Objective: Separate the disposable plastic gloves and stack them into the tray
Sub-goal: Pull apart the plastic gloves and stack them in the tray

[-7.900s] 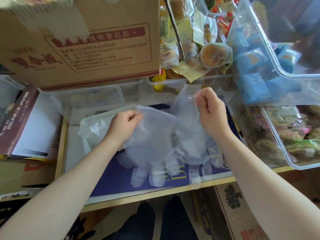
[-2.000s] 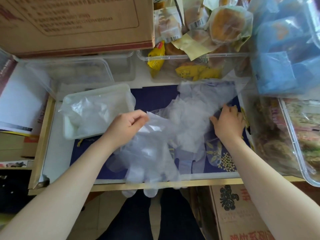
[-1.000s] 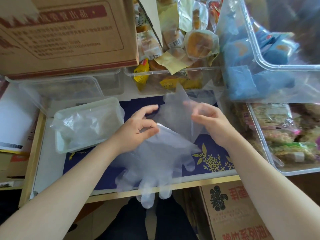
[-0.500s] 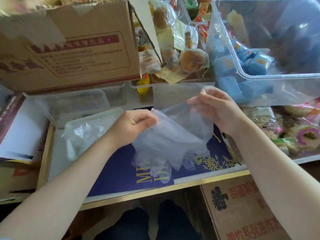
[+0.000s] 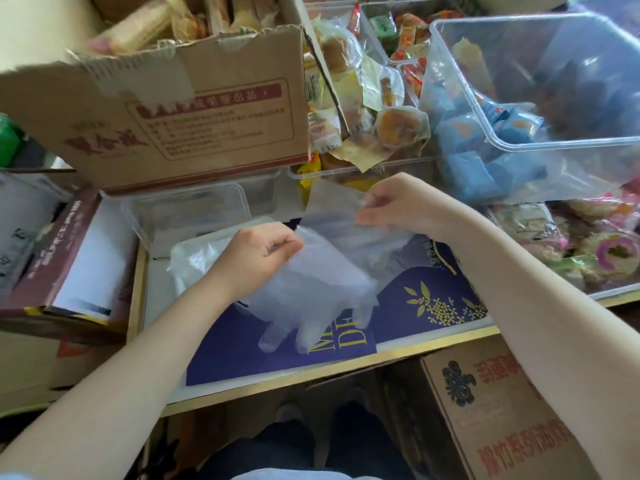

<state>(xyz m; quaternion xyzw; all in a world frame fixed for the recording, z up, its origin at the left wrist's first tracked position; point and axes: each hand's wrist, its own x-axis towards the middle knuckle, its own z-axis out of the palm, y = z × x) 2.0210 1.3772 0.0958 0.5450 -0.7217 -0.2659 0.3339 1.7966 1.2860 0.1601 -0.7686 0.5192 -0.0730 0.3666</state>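
My left hand (image 5: 258, 256) pinches the cuff of a clear plastic glove (image 5: 318, 296) that hangs fingers-down over the blue mat (image 5: 433, 306). My right hand (image 5: 398, 202) pinches the cuff of a second clear glove (image 5: 332, 213), lifted above and behind the first. The two gloves overlap between my hands. A white tray (image 5: 194, 247) holding crumpled clear gloves sits just left of my left hand, partly hidden by it.
A torn cardboard box (image 5: 180, 116) overhangs at the back left. Clear bins of wrapped snacks (image 5: 519, 109) crowd the back and right. An empty clear container (image 5: 194, 213) stands behind the tray. Another cardboard box (image 5: 491, 403) sits below the table edge.
Both hands have lifted the gloves off the mat. My right hand has pulled its glove up and back, away from the one my left hand holds.
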